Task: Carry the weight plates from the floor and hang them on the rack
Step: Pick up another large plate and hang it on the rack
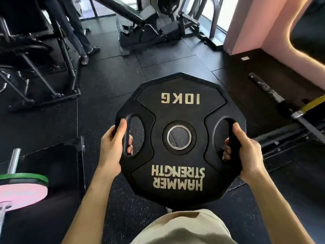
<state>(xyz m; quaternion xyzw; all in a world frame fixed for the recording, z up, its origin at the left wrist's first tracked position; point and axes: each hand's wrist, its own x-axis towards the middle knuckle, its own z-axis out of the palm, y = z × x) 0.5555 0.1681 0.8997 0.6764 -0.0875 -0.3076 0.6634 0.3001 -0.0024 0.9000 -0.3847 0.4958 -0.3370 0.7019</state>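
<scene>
I hold one black weight plate (179,138) in front of me with both hands, above the dark rubber floor (109,81) and clear of it. The plate is nearly flat toward the camera; its white letters read upside down, "10KG" at the far edge and "HAMMER STRENGTH" at the near edge. My left hand (112,147) grips the left handle slot: the thumb lies on the rim and the fingers (130,144) curl through the opening. My right hand (246,150) grips the right slot the same way, fingers wrapped around the bar of the handle. Through the metal ring in the center I see only the floor. At the lower left a green plate (24,178) and a pink plate (22,192) sit together on a steel bar (14,161). To the right a barbell (274,97) lies on the floor, well apart from my plate.
</scene>
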